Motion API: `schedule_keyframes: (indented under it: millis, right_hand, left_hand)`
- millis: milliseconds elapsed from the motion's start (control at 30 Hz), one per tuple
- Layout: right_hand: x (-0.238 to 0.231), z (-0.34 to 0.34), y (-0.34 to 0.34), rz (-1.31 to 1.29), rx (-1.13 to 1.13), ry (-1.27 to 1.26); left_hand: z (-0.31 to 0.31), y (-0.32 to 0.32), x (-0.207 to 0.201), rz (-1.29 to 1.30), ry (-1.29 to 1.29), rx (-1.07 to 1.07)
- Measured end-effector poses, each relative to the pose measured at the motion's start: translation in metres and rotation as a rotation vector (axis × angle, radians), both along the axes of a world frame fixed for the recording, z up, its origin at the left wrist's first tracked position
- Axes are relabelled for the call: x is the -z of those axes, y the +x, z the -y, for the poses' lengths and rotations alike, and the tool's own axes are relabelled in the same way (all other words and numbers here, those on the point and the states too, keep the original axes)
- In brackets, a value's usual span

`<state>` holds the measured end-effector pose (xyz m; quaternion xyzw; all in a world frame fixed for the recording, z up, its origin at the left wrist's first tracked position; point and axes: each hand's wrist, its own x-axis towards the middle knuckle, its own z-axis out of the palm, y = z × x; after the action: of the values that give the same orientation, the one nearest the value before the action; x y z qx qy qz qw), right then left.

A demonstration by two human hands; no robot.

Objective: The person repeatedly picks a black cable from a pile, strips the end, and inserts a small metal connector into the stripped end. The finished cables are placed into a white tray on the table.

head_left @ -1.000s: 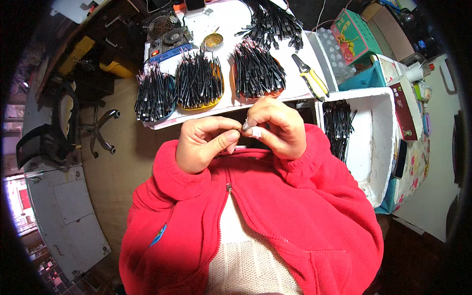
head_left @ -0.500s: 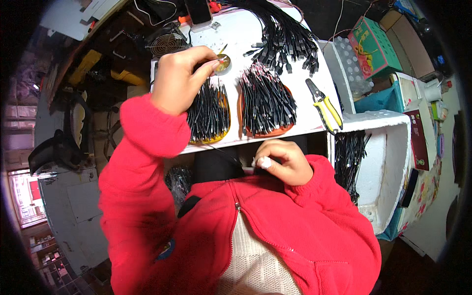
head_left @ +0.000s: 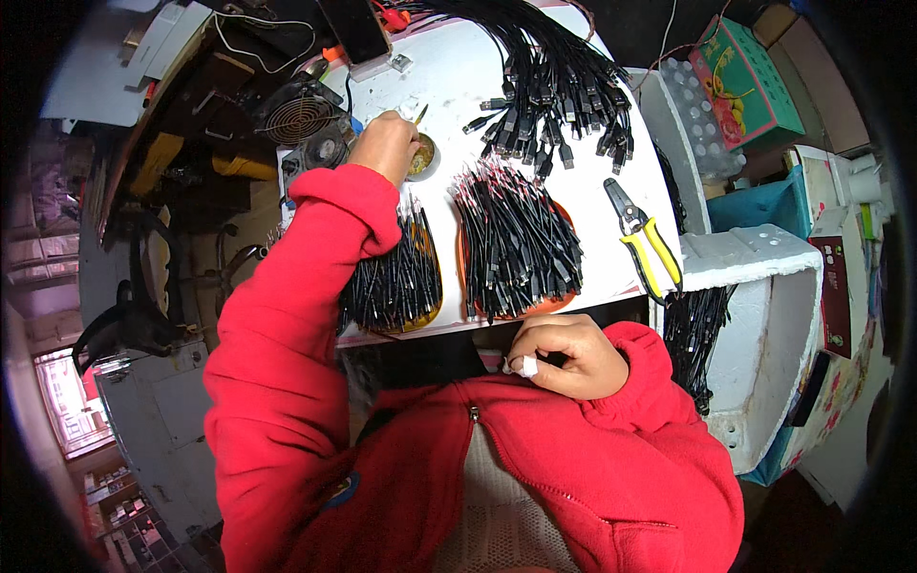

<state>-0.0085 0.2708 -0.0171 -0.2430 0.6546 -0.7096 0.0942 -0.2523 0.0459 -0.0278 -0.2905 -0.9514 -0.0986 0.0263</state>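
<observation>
One round tin (head_left: 435, 166): sat just right of left hand (head_left: 385, 145), the nearer one.
Left grip: bent, couldn't tell contents.
Right hand (head_left: 569, 355): was curled, contents unclear.

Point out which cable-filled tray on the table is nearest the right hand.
The orange tray, just beyond the right hand; the yellow tray sits farther left, beside the left sleeve.
</observation>
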Motion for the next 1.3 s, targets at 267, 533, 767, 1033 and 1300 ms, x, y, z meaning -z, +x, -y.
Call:
schedule_keyframes:
  millis: [267, 533, 767, 1033, 1300]
  right_hand:
    - [0.01, -0.002, -0.006, 0.023, 0.053, 0.007]
    - [0.013, -0.001, -0.002, 0.086, 0.061, 0.055]
    - [0.008, 0.005, 0.012, 0.096, 0.036, 0.176]
    - [-0.001, 0.015, 0.019, 0.015, -0.008, 0.228]
    - [-0.002, 0.024, 0.016, 0.031, -0.09, 0.332]
  left_hand:
    - [-0.006, -0.006, 0.007, 0.001, -0.036, -0.03]
    - [-0.009, -0.005, 0.008, 0.015, -0.041, -0.054]
    - [0.009, 0.012, -0.026, -0.011, 0.092, -0.044]
    - [0.074, 0.032, -0.068, -0.099, 0.338, -0.143]
    - [0.142, 0.0, -0.036, -0.202, 0.196, -0.222]
